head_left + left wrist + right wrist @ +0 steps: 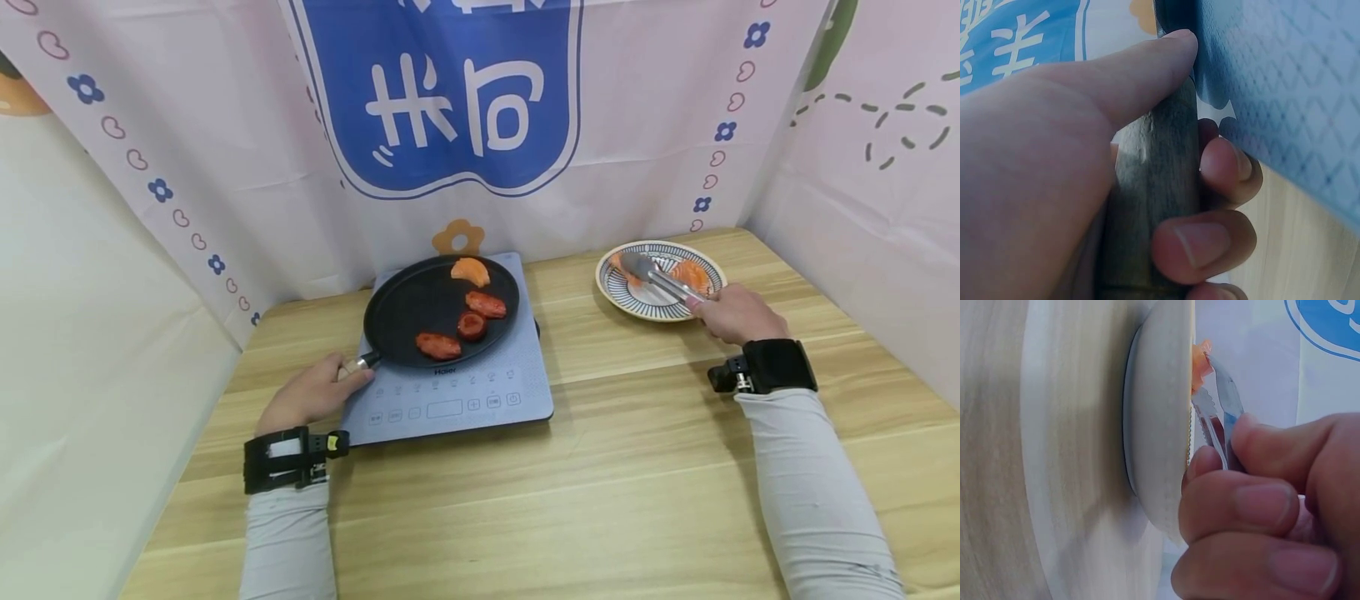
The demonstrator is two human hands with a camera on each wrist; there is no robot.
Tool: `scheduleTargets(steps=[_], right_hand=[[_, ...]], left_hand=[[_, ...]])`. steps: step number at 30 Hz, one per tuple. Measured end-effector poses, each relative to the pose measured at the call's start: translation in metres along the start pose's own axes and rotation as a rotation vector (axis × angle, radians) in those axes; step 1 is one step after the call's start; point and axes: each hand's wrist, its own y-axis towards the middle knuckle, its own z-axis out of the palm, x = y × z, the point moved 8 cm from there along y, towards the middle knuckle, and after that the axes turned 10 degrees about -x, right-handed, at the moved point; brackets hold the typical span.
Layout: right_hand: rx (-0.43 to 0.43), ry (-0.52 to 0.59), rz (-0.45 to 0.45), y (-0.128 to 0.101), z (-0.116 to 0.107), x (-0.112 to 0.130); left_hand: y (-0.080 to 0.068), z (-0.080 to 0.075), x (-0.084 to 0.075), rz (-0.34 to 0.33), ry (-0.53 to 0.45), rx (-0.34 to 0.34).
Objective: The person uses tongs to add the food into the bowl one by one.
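Wooden table (615, 467), floral pink backdrop (225, 150). Left hand (311, 396) grips black pan handle (1154, 206); right hand (731, 315) squeezes metal tongs (660, 279) on orange salmon (690, 273) in striped plate (645, 304).

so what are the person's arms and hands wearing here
Both arms are in long, light grey sleeves that reach the wrists. The left wrist carries a black strap with a small black camera unit pointing toward the left hand. The right wrist has a broad black band with a similar black and metal camera mount beside the right hand. Both hands are bare, no gloves or rings visible.
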Motion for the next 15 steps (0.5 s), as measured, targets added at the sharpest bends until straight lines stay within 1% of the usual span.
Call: scheduleTargets(steps=[3,9,15], right_hand=[[0.008,0.018,-0.012,0.0016,0.0011,0.0022],[-0.008,0.044,-0.041,0.0032,0.0004,0.0076],[0.001,0.072,-0.027,0.0040,0.0015,0.0080]], left_hand=[[-0.0005,0.0001,0.0004,0.004,-0.002,0.004],[-0.0004,0.0000,0.0001,-0.001,-0.010,0.005],[-0.0005,-0.0007,0.0004,0.001,0.000,-0.001]])
